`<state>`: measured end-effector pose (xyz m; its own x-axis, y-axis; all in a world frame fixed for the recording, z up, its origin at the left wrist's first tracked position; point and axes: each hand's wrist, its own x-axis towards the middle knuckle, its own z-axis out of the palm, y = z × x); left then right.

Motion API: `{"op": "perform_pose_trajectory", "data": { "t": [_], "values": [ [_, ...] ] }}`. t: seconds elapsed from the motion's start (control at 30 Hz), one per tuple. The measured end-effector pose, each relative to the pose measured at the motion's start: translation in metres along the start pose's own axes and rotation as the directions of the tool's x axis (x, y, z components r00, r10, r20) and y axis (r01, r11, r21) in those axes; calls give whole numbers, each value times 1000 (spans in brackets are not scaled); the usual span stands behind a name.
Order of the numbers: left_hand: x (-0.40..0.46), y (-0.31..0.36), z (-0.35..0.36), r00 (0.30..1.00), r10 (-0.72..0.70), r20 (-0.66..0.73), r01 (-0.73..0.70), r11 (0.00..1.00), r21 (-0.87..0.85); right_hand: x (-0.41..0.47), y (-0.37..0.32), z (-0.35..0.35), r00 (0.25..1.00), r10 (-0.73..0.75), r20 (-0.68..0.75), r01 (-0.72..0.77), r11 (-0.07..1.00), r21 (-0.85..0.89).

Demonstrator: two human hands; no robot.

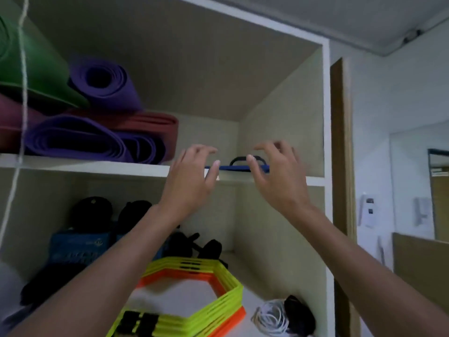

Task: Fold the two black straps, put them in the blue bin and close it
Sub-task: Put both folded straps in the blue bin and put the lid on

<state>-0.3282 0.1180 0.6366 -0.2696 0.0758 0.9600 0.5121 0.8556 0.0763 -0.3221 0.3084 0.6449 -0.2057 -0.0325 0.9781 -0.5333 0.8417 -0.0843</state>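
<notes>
Left hand (192,181): raised, grip loosely spread, holds nothing, thumb at the bin (237,168) edge.
Right hand (279,176): raised, grip spread, empty.
Room: shelf (97,165) right half free above bin; mats (92,135) left.

Both bare forearms reach up and forward, the left hand (192,176) and right hand (277,176) raised side by side with backs to the camera, fingers loosely curled and spread, seemingly holding nothing, though motion blur softens the fingertips.
</notes>
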Motion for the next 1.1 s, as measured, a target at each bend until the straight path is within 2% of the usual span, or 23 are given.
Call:
{"op": "perform_pose_trajectory", "data": {
  "t": [0.03,0.1,0.2,0.27,0.33,0.43,0.57,0.7,0.97,1.1],
  "values": [
    [15,1,3,1000,7,9,-7,999,31,15,7,1,999,18,37,-17,999,-34],
    [41,2,12,999,12,47,-17,995,96,39,23,10,977,70,203,-54,995,-84],
    [71,3,29,991,-2,132,-19,987,159,51,44,27,886,109,451,-66,992,-109],
    [84,3,42,983,-30,183,-4,983,186,47,55,35,859,117,498,-75,992,-103],
    [95,3,57,975,-60,212,20,983,185,38,68,41,878,104,467,-69,993,-92],
    [104,-1,81,957,-105,270,57,982,180,27,86,47,924,78,374,-90,996,15],
    [104,-12,112,884,-215,416,164,974,155,21,111,55,941,57,334,-98,989,107],
    [96,-25,132,936,-155,317,114,983,144,14,125,64,911,65,408,-110,990,87],
    [47,-13,139,985,6,175,-76,914,397,-15,120,81,953,207,224,-264,926,269],
    [-8,-9,132,996,5,94,-42,921,388,-52,107,93,915,225,334,-311,921,233]
  ]
}}
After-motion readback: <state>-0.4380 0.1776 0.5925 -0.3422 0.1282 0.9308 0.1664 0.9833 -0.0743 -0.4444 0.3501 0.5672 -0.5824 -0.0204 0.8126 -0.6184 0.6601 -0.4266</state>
